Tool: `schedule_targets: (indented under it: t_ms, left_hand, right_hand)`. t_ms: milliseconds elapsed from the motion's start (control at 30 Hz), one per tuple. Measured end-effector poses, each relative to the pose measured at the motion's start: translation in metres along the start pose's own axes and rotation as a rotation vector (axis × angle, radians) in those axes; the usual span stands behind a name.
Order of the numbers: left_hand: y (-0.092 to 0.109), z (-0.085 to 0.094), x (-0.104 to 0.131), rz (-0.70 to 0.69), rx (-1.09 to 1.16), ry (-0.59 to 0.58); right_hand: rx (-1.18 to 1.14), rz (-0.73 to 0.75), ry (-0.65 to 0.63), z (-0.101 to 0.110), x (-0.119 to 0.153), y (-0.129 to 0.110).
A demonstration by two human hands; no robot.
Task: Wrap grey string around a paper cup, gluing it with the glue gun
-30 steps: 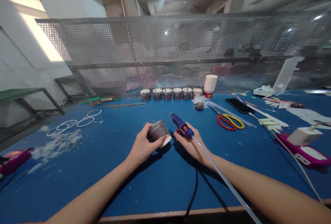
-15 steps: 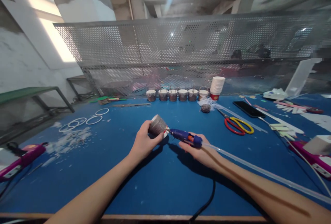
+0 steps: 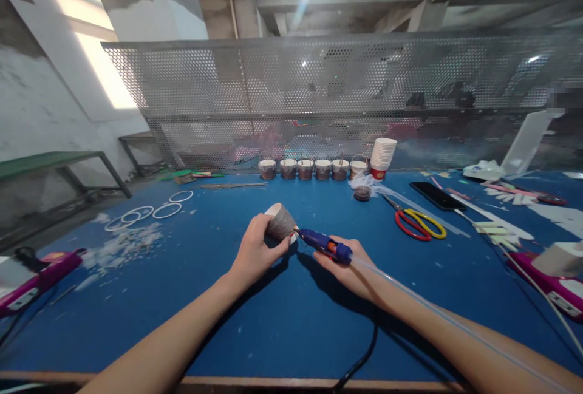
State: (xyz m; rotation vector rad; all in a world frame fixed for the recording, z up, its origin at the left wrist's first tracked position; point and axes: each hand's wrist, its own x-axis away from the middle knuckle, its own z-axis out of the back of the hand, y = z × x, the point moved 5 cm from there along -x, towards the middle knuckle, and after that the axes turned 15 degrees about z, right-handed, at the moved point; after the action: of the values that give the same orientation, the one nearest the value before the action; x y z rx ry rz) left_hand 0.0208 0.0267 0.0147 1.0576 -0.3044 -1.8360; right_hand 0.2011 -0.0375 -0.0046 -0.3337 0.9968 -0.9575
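Note:
My left hand (image 3: 259, 243) is closed around a paper cup (image 3: 281, 223) wrapped in grey-brown yarn, tilted with its white mouth up and to the left. In my right hand (image 3: 348, 266) is a blue glue gun (image 3: 323, 244), its nozzle at the cup's lower right edge. A long clear glue stick (image 3: 401, 288) runs out of the gun's back over my right forearm. Beyond the hands lies a small ball of brown yarn (image 3: 362, 193). Scissors (image 3: 419, 224) with red and yellow handles lie to the right.
Several yarn-wrapped cups (image 3: 323, 169) line the back by the perforated metal screen (image 3: 204, 90), beside a stack of paper cups (image 3: 383, 157). White rings (image 3: 167, 210) and scraps lie left. A black phone (image 3: 437, 195) is at right; magenta power strips (image 3: 40, 281) sit at both sides.
The glue gun's rear and my right hand have dipped slightly, and the glue stick now lies lower over the forearm. My left hand still holds the cup, turned a little.

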Motion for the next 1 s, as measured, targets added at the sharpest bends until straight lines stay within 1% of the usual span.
schedule_targets:
  t_ms: [167,333,533,733,900,1000]
  left_hand:
    - [-0.0009,-0.0001,0.0,-0.008,-0.017,0.015]
    - [-0.0003,-0.0003,0.0003,-0.016,-0.004,0.009]
    - [-0.0009,-0.0003,0.0004,0.001,-0.003,0.003]
    - [-0.0013,-0.0001,0.0005,-0.004,0.009,0.011]
    - [-0.0011,-0.0008,0.0004,0.012,0.011,-0.009]
    - [-0.0017,-0.0009,0.0003,0.021,0.016,-0.014]
  right_hand:
    - [-0.036,-0.002,0.033,0.0029,-0.0005,-0.0038]
    - [-0.053,0.019,-0.012,-0.0025,0.0007,-0.0052]
    - [-0.046,-0.021,0.045,0.0007,0.0009,0.0006]
    - [-0.042,0.037,-0.005,-0.002,0.0017,-0.0041]
    - [-0.036,0.008,0.013,-0.0017,0.0022,-0.0017]
    - [-0.034,0.017,-0.005,-0.0027,0.0017,-0.0028]
